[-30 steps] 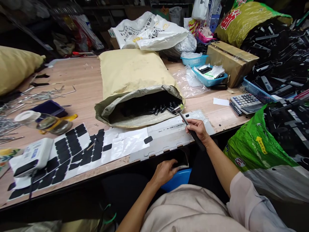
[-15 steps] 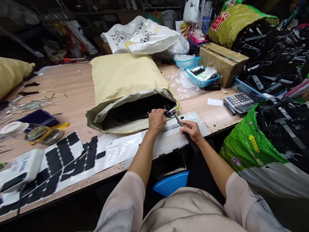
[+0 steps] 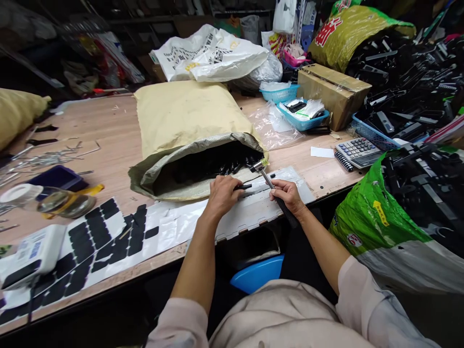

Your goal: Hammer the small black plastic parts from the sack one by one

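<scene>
My left hand (image 3: pixel 223 195) is closed, pinching a small black rod-shaped piece (image 3: pixel 245 186) just in front of the sack's mouth. In my right hand (image 3: pixel 286 194) is a hammer (image 3: pixel 268 180) with a silver head and shaft and a black grip. Its head rests by the right corner of the sack opening, apart from the black piece. The big yellowish sack (image 3: pixel 192 108) lies on its side, mouth towards me. Several small black pieces (image 3: pixel 229 167) show inside it; its depth is dark. Beneath my hands lies a flat whitish board (image 3: pixel 250 212) at the table edge.
Black adhesive pads on white sheets (image 3: pixel 108 237), a clear jar (image 3: pixel 68 200) and metal rods (image 3: pixel 54 157) occupy the left. To the right are a calculator (image 3: pixel 358 151), a carton (image 3: pixel 331 96), blue baskets (image 3: pixel 304 123) and a green bag (image 3: pixel 362 217) of black parts.
My left hand has drawn back from the sack's mouth, down and left towards me, with a small black piece in its fingers. My right hand and the hammer have hardly moved.
</scene>
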`<state>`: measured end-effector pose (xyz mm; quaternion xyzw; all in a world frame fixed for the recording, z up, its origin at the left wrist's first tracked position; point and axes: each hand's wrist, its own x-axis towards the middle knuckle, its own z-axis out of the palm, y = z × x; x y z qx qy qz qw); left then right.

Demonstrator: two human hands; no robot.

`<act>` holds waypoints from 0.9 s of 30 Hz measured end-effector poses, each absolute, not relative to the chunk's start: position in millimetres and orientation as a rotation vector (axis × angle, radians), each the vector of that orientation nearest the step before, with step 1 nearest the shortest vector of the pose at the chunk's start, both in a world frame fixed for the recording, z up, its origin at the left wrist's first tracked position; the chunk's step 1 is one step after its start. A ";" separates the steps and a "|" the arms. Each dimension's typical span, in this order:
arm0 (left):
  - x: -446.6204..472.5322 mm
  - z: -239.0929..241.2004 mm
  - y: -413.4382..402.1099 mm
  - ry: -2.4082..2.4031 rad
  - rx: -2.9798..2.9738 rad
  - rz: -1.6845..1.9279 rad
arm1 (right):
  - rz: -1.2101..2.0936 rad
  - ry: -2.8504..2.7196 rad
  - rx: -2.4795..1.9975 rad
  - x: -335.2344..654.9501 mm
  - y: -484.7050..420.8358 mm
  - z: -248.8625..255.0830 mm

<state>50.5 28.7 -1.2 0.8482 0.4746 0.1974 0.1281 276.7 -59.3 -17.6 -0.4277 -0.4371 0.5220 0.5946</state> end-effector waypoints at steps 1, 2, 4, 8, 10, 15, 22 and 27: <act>40.8 -1.5 21.2 1.359 2.460 0.566 | 1.210 -1.017 -0.991 276.9 -59.4 -17.6; 31.9 -2.7 14.4 1.355 2.447 0.559 | 1.209 -1.018 -0.991 277.1 -59.4 -17.5; 17.7 -7.2 3.7 1.363 2.396 0.549 | 1.213 -1.035 -1.005 277.3 -59.5 -17.8; 3.3 -18.1 -4.0 1.293 2.252 0.630 | 1.196 -1.137 -1.066 276.3 -59.7 -23.4; 0.1 -21.6 -3.4 1.281 2.189 0.709 | 1.176 -1.213 -1.095 275.1 -60.5 -27.3; -1.5 -26.2 -0.9 1.319 2.116 0.771 | 1.095 -1.549 -1.173 268.5 -66.5 -20.7; 0.9 -25.1 -1.9 1.312 2.109 0.805 | 0.881 -1.868 -1.135 243.9 -71.0 3.7; 2.0 -21.8 -3.3 1.315 2.127 0.813 | 0.818 -1.947 -1.240 238.1 -67.0 -1.1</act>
